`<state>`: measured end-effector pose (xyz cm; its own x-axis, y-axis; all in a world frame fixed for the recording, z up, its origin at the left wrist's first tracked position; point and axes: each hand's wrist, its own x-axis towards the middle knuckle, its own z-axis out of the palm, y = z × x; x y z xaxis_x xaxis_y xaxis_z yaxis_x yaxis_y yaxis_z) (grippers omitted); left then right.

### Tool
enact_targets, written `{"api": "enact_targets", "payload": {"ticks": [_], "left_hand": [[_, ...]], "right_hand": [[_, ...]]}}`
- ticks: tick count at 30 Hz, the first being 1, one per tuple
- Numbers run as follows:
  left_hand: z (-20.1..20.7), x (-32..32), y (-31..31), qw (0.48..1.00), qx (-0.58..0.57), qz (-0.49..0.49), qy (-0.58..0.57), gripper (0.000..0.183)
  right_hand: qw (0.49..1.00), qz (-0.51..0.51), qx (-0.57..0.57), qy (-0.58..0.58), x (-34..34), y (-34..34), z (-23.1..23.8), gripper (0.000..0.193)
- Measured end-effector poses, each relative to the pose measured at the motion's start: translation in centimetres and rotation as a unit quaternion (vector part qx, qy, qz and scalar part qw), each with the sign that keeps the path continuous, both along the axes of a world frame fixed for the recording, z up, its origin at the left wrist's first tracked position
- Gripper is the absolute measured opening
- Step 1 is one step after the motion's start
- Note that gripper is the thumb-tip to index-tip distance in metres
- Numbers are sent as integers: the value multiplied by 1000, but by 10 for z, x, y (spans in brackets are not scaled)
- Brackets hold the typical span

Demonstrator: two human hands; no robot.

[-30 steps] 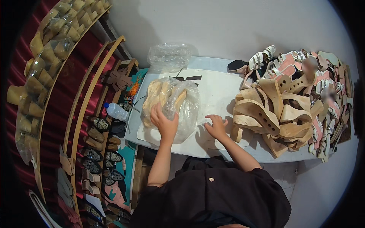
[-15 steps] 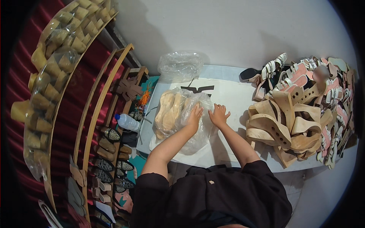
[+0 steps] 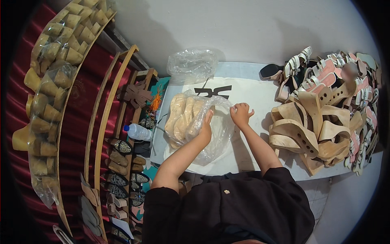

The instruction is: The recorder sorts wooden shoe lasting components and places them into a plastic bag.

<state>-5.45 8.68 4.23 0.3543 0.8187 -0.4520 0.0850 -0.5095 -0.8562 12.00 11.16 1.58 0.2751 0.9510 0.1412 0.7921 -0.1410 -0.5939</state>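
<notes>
A clear plastic bag lies on the table with several pale wooden shoe soles in its left part. My left hand rests against the bag's middle, fingers stretched upward and partly behind the film. At the bag's right edge, my right hand pinches the film between thumb and forefinger, its other fingers curled loosely. Between my hands the bag gapes and looks slack. Beneath it is a white sheet with dark cut shapes near its far side.
On the right are a heap of wooden wedge soles and piled strappy sandals. Another plastic bag lies at the back. Left of the table are a water bottle, shoe racks and bagged wooden blocks.
My right hand has gone from spread fingers to a pinch on the bag's edge. The left hand has turned more upright, and the bag's right side is pulled wider. The view has shifted slightly.
</notes>
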Motion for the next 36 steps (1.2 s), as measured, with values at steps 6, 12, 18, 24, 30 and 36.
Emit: {"api": "enact_targets", "payload": {"ticks": [6, 12, 18, 24, 30, 36], "left_hand": [[-9, -14, -1, 995, -7, -30, -93, 53], [-15, -8, 2, 998, -6, -45, -39, 51], [-55, -13, 16, 999, 0, -30, -43, 50], [-42, -14, 29, 991, -53, -28, -120, 47], [-45, -35, 34, 977, -92, -54, -185, 46], [-48, -22, 39, 959, -126, -72, -246, 46]], "right_hand": [[996, 25, 72, 48, 20, -19, 21, 24], [990, 112, 35, 83, 5, -11, 36, 73], [960, 268, 80, 0, -33, 13, 76, 78], [933, 355, 54, -36, 11, 27, 94, 20], [956, 244, 97, -132, 108, -9, 126, 16], [955, 267, 115, -65, 39, -36, 128, 77]]}}
